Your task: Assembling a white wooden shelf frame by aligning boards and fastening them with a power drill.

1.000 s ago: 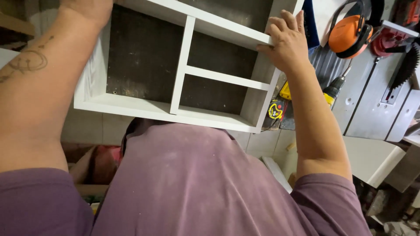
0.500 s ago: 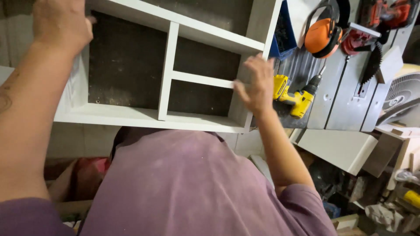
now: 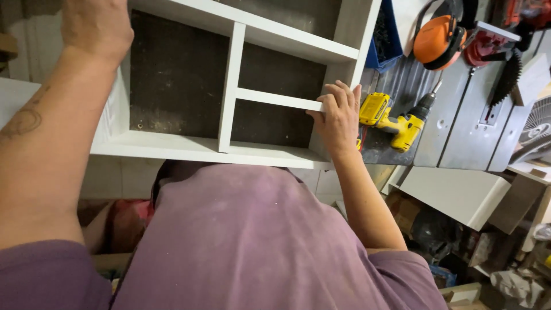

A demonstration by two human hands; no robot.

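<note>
A white shelf unit (image 3: 229,86) with a dark back panel lies in front of the person, its open compartments facing up toward the camera. An upright divider (image 3: 228,86) splits it into a large bay on the left and two smaller bays on the right, which are parted by a short cross shelf (image 3: 278,99). A further long shelf (image 3: 247,26) runs across above them. Every compartment that shows holds nothing but the scuffed dark backing.

The right hand (image 3: 337,117) lies against the unit's right side wall, where the cross shelf meets it; the fingers are bent and wrap over the edge of that wall, a loose grip rather than a fist. The left hand (image 3: 94,26) is at the upper left corner of the unit, resting on or over its left wall; its fingers are cut off by the picture's edge, so how far it is closed cannot be told.

Just beside the right hand, on a grey metal surface, lies a yellow and black cordless drill (image 3: 396,119). Beyond it stands a blue bin (image 3: 385,34) with small dark pieces inside, too small to make out. Orange ear defenders (image 3: 439,37) hang near a circular saw blade (image 3: 508,77). A white board (image 3: 453,192) lies lower right, among clutter.
</note>
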